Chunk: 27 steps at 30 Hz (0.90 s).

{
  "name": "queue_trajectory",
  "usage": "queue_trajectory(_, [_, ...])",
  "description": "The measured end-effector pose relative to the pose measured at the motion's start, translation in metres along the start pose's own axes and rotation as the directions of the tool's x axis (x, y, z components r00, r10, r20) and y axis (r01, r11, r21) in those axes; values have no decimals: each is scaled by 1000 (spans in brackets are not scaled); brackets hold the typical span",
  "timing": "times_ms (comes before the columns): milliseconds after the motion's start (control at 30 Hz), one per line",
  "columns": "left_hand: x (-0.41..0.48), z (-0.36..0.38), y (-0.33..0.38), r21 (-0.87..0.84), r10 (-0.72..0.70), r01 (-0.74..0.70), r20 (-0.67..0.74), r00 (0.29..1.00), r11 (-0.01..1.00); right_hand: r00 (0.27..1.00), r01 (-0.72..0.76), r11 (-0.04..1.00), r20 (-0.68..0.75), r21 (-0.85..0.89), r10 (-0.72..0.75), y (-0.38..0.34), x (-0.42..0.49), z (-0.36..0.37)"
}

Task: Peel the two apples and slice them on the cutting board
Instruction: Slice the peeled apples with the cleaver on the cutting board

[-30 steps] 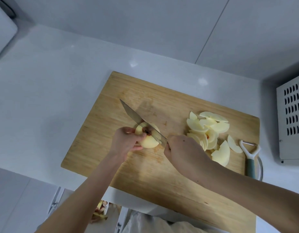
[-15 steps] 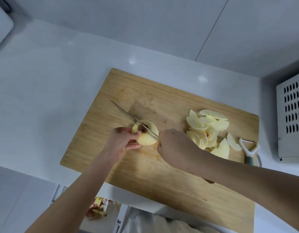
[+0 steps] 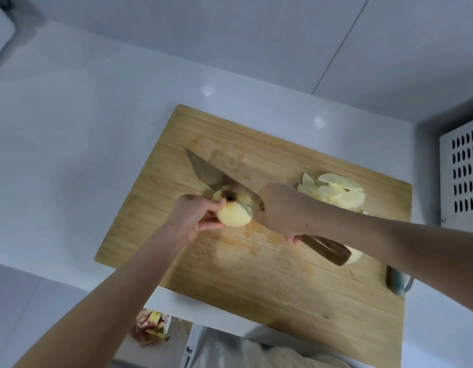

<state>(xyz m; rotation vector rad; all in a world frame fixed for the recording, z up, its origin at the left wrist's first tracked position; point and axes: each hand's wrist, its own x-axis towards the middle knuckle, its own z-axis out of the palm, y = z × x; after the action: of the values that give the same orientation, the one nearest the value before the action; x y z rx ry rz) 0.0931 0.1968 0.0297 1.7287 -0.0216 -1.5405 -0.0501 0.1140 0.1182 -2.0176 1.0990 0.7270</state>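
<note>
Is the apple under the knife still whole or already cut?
Already cut: the peeled apple shows slices fanning off beside the knife, with its core exposed on top.

Honey-tan bamboo cutting board [image 3: 269, 274] w/ straight grain on a white counter [image 3: 70, 142]. Peeled apple [image 3: 234, 212] pale yellow — dark brown at its core. Knife [image 3: 208, 172]: grey steel blade, dark brown wood handle. Slices [image 3: 336, 193] creamy white. Red-yellow peels [image 3: 151, 326] below; perforated white panel [image 3: 464, 171] — dark slots in rows.

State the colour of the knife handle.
Dark brown, wood-like; the knife handle shows best in the head view, below the right hand.
</note>
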Motion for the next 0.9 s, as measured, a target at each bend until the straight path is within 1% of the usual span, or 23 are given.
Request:
queue_trajectory(67, [0,1,0,25,-11,10,20,1000,1000,1000,4,1000,-26,8,-4,11,9,21])
queue_trajectory(133, [2,2,-7,41,-4,3,26,1000,999,994,36,999,-106,-3,-37,24,15,50])
queue_trajectory(200, [4,1,-15,29,20,-21,15,1000,999,983,68,997,-172,35,-61,32,19,71])
queue_trajectory(333, [2,-6,-21,45,45,-47,48,998,998,972,93,988,-226,120,-64,37,20,76])
queue_trajectory(400, [0,-8,-22,36,28,-30,71,997,999,967,105,987,-245,120,-73,38,19,76])
queue_trajectory(500, [-4,-5,-24,25,5,-6,57,998,1000,958,123,989,-271,83,-97,39,19,76])
queue_trajectory(633, [-8,2,-25,100,24,-27,38,999,995,952,129,988,-289,89,-99,43,22,75])
queue_trajectory(767, [-7,8,-30,204,46,-33,-60,997,978,945,142,986,-309,92,-107,43,21,77])
queue_trajectory(900, [-11,16,-32,295,45,-29,-49,998,955,939,148,984,-327,103,-107,46,18,80])
